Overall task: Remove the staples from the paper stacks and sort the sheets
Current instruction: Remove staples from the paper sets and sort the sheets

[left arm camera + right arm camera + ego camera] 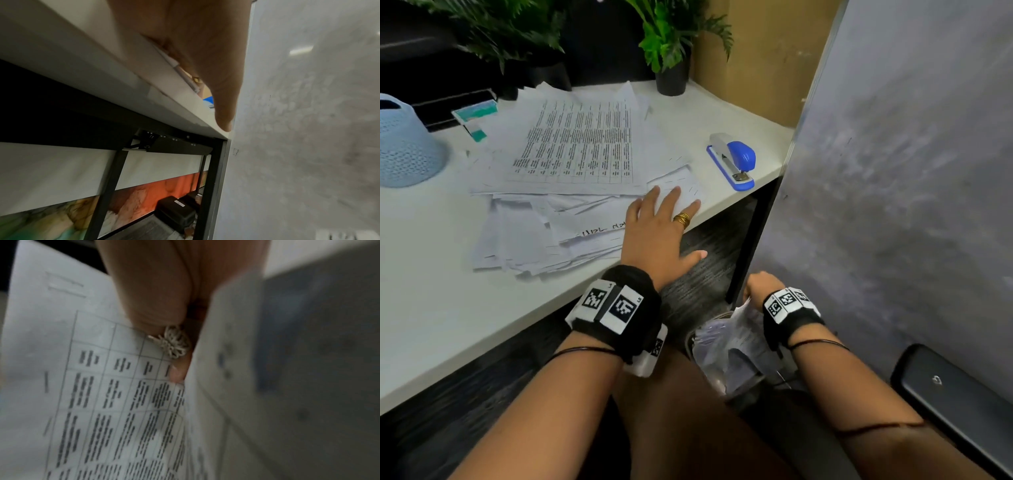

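The left hand (659, 233) lies flat at the near edge of the desk (431, 308), fingers straight and spread apart. Its fingertips rest on a small stapled stack (676, 183) at the right end of the paper pile (571, 192); the thumb extends off the desk edge. A printed table sheet (578, 140) lies on top of the pile, beyond and left of the fingers. A blue stapler (732, 161) sits just beyond and right of the fingertips, not touching them.

The right hand (762, 284) is below desk level, beside the grey partition (893, 171). Its fingers (148, 288) are curled and clamped on a bundle of printed sheets (115, 402), which hangs downward from the grip.
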Tool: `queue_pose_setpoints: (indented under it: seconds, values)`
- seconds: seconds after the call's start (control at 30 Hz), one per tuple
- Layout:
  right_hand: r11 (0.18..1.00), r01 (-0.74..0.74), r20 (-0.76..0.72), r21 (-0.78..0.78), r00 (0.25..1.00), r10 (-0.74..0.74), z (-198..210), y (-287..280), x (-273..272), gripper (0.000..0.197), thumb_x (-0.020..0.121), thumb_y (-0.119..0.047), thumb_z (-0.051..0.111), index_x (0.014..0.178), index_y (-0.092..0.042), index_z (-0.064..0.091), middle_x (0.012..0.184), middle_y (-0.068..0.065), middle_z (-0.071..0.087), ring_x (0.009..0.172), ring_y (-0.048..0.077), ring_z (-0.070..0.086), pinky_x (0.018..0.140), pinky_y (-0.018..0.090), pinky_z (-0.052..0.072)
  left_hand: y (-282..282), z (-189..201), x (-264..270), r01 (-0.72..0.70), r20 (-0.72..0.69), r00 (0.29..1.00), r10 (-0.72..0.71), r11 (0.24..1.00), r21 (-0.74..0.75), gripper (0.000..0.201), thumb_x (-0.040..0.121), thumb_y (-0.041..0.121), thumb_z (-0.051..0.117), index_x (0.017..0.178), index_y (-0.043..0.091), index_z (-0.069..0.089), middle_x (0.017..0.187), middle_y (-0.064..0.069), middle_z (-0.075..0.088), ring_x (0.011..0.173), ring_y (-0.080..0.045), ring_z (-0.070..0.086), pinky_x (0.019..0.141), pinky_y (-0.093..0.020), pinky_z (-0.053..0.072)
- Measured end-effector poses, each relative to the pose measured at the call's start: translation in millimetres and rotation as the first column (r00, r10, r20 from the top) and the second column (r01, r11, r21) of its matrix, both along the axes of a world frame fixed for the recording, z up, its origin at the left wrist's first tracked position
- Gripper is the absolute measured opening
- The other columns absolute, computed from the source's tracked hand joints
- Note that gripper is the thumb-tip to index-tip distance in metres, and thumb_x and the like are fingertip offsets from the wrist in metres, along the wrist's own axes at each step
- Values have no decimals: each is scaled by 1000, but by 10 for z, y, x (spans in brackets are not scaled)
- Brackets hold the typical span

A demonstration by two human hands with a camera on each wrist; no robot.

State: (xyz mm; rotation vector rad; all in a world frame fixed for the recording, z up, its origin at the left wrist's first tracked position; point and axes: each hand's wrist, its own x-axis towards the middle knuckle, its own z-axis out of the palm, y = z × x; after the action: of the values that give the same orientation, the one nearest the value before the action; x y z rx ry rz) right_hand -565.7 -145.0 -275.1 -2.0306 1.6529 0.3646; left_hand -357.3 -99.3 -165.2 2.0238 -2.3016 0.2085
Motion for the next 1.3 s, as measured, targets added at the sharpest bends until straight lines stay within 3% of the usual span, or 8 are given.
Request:
queue_pose_setpoints:
  seconds: [0.2,0.53,0.63,0.73,0.8,1.0,1.1,1.3]
  values:
    - [999,23,-42,38,999,-22,-801,-161,-28,26,87,-12,55,110,-5,66,113,19,64,107,34,61,90,38,50,3,0,2,-1,-9,1000,1,1000,-12,86,77,77,42,149,37,16,158,-2,12,143,-31,6,112,-46,9]
    - [995,86,-39,48,996,-84,-998,-324,-10,32,94,-7,43,120,-2,60,122,21,59,115,34,56,95,37,46,0,-33,-14,-12,14,1000,13,1000,-10,93,73,80,45,149,37,14,157,-4,12,143,-33,7,110,-47,11]
    - [971,27,-36,236,999,-19,-1294,-182,-45,38,94,-22,49,131,-11,50,135,15,51,124,31,50,103,37,40,-1,-31,-22,-15,18,1000,15,1000,-7,93,72,80,45,149,37,13,158,-4,11,143,-32,7,110,-47,11]
    - [926,49,90,373,992,-89,-1531,-63,-77,92,67,-67,63,143,-29,27,145,2,42,132,29,42,108,38,35,-6,-42,-13,-20,34,999,21,1000,-16,93,73,79,45,149,37,12,158,-4,11,143,-33,6,110,-48,12]
    - [932,81,108,353,986,-127,-1526,-96,-10,108,68,-75,57,149,-22,10,150,9,34,136,32,36,110,41,32,-13,-31,-19,-12,34,999,12,1000,-16,89,76,76,45,149,37,12,157,-5,12,143,-33,7,110,-48,12]
    - [950,-102,50,297,995,92,-1431,-97,-14,48,86,-42,55,131,-26,53,134,8,55,122,26,52,101,33,42,14,-49,-19,-7,24,1000,8,999,-42,81,80,71,43,149,35,19,156,-7,17,142,-34,11,108,-47,12]
    - [986,-52,-24,160,998,56,-1340,-102,11,35,95,-19,49,127,-9,58,129,18,56,120,32,53,99,35,41,8,-43,-31,-9,57,998,12,999,-47,82,80,73,40,149,35,16,156,-7,16,142,-34,11,109,-48,14]
    - [931,344,20,122,937,-349,-1351,291,329,87,87,-66,39,151,-28,-6,158,1,-14,145,32,-8,111,61,5,18,-57,-51,-25,123,992,31,998,-53,88,77,78,35,149,34,9,156,-7,12,142,-34,10,110,-49,16]
